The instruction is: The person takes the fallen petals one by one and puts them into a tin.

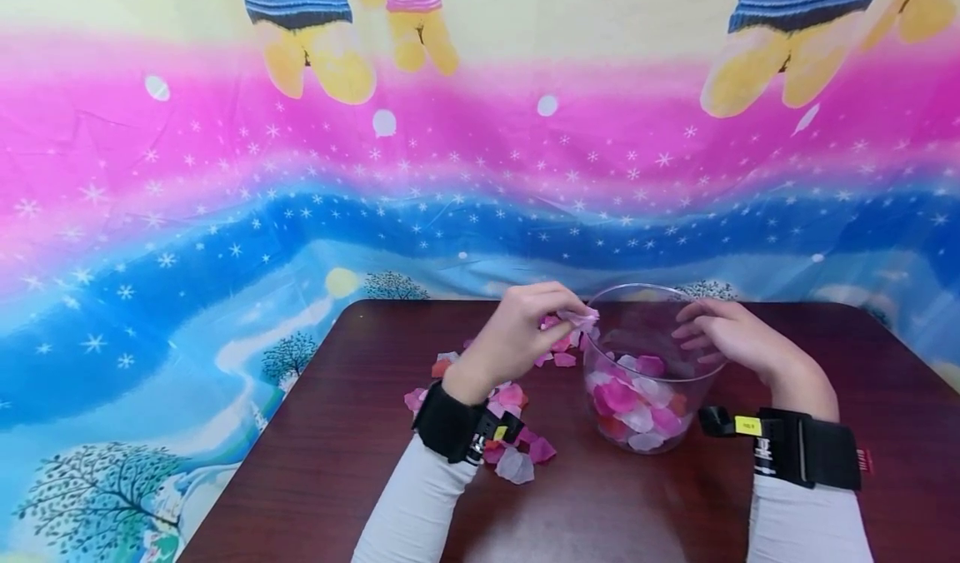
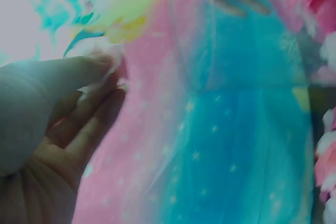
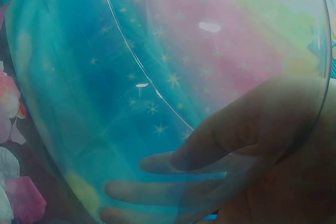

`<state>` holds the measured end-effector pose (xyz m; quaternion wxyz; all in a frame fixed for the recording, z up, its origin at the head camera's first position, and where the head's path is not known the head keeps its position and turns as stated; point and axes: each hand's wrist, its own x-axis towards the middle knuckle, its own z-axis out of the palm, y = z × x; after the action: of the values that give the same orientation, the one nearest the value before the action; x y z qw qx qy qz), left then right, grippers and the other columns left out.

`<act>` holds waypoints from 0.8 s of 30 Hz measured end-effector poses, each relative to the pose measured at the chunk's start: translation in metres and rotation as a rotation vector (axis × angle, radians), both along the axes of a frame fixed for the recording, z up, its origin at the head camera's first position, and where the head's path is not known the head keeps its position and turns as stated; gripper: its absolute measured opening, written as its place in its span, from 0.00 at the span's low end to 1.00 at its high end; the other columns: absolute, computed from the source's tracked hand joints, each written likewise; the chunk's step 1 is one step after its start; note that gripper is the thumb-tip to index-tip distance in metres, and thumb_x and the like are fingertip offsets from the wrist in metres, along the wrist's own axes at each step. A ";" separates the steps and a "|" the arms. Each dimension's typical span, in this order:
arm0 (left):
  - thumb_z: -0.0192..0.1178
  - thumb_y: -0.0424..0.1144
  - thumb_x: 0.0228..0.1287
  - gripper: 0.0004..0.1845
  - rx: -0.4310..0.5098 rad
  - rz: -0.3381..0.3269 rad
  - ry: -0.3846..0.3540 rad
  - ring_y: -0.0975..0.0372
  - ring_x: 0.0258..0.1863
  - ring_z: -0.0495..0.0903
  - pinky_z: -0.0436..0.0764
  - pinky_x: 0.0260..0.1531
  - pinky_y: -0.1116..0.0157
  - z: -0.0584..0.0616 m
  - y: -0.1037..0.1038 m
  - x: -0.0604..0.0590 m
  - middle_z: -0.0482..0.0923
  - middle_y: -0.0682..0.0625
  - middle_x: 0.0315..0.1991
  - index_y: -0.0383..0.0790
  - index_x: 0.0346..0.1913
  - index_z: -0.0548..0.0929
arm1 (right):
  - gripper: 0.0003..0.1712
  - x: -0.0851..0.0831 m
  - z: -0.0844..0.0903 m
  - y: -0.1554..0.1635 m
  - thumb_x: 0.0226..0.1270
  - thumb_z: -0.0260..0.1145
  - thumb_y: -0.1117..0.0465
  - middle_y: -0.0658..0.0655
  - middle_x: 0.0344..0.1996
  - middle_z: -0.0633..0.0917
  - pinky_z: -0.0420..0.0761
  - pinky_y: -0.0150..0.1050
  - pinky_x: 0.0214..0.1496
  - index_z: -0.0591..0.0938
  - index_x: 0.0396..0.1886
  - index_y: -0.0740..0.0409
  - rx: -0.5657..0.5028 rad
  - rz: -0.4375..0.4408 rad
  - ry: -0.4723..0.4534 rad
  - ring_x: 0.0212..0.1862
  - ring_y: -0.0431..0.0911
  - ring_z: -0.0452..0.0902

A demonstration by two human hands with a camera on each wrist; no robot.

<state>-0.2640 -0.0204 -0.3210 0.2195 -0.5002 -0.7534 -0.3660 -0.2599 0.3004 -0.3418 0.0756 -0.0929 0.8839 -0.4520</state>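
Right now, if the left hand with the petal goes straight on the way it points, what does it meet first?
Probably the near rim of the clear bowl. The left hand pinches a pale petal and points right, at that rim. Depth is unclear, so it may pass just above it.

Dark wooden table [image 1: 315, 480], clear plastic bowl [image 1: 651, 430] on it, loose petals [image 1: 517, 455] scattered beside
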 end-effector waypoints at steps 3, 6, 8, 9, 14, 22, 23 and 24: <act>0.67 0.26 0.65 0.09 -0.029 -0.031 0.013 0.64 0.46 0.84 0.79 0.48 0.78 -0.007 0.016 0.002 0.86 0.48 0.45 0.36 0.47 0.88 | 0.25 0.000 0.000 0.001 0.81 0.40 0.64 0.78 0.59 0.77 0.86 0.51 0.49 0.65 0.68 0.77 0.003 0.003 0.003 0.58 0.68 0.80; 0.67 0.26 0.66 0.10 -0.074 -0.038 0.004 0.63 0.46 0.83 0.78 0.46 0.79 -0.014 0.027 0.003 0.85 0.48 0.46 0.37 0.48 0.87 | 0.25 -0.001 0.000 0.000 0.81 0.40 0.64 0.78 0.59 0.78 0.86 0.51 0.50 0.65 0.68 0.76 0.008 0.003 -0.002 0.58 0.68 0.80; 0.68 0.27 0.66 0.11 -0.090 -0.025 0.001 0.63 0.49 0.82 0.77 0.49 0.79 -0.017 0.030 0.004 0.85 0.49 0.48 0.37 0.49 0.88 | 0.25 -0.001 0.000 0.000 0.81 0.40 0.64 0.78 0.59 0.78 0.86 0.52 0.50 0.65 0.68 0.76 0.008 -0.003 -0.007 0.58 0.67 0.80; 0.68 0.27 0.65 0.11 -0.091 -0.018 -0.002 0.62 0.50 0.82 0.77 0.51 0.79 -0.018 0.031 0.004 0.85 0.49 0.48 0.38 0.50 0.88 | 0.25 -0.002 -0.001 0.000 0.81 0.40 0.64 0.78 0.59 0.78 0.86 0.52 0.50 0.66 0.68 0.76 0.008 -0.004 -0.007 0.58 0.67 0.81; 0.68 0.29 0.66 0.13 -0.084 0.013 0.018 0.61 0.55 0.81 0.75 0.55 0.78 -0.018 0.031 0.004 0.83 0.47 0.53 0.37 0.53 0.87 | 0.25 -0.003 0.000 0.000 0.81 0.39 0.64 0.78 0.59 0.78 0.86 0.52 0.51 0.66 0.67 0.76 0.013 -0.007 -0.003 0.57 0.67 0.81; 0.68 0.31 0.67 0.13 -0.096 0.017 0.030 0.60 0.51 0.82 0.76 0.52 0.78 -0.015 0.028 0.003 0.83 0.47 0.53 0.37 0.53 0.86 | 0.25 -0.002 0.000 0.001 0.81 0.40 0.63 0.77 0.60 0.78 0.85 0.52 0.51 0.65 0.68 0.75 0.012 0.005 -0.011 0.57 0.66 0.81; 0.68 0.31 0.67 0.13 -0.094 0.022 0.031 0.60 0.51 0.83 0.76 0.52 0.78 -0.014 0.027 0.004 0.83 0.47 0.52 0.37 0.53 0.87 | 0.25 -0.001 0.000 0.001 0.81 0.40 0.63 0.78 0.60 0.78 0.85 0.52 0.51 0.65 0.68 0.76 0.010 0.006 -0.010 0.57 0.66 0.81; 0.69 0.31 0.66 0.12 -0.091 0.028 0.032 0.60 0.51 0.83 0.77 0.52 0.78 -0.012 0.025 0.004 0.83 0.47 0.52 0.37 0.52 0.87 | 0.25 -0.001 0.000 0.001 0.81 0.40 0.63 0.78 0.60 0.78 0.86 0.52 0.51 0.65 0.68 0.76 0.009 0.005 -0.008 0.57 0.66 0.81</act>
<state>-0.2603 0.0046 -0.3331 0.2137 -0.5046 -0.7727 -0.3204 -0.2612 0.3012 -0.3414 0.0810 -0.0931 0.8854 -0.4482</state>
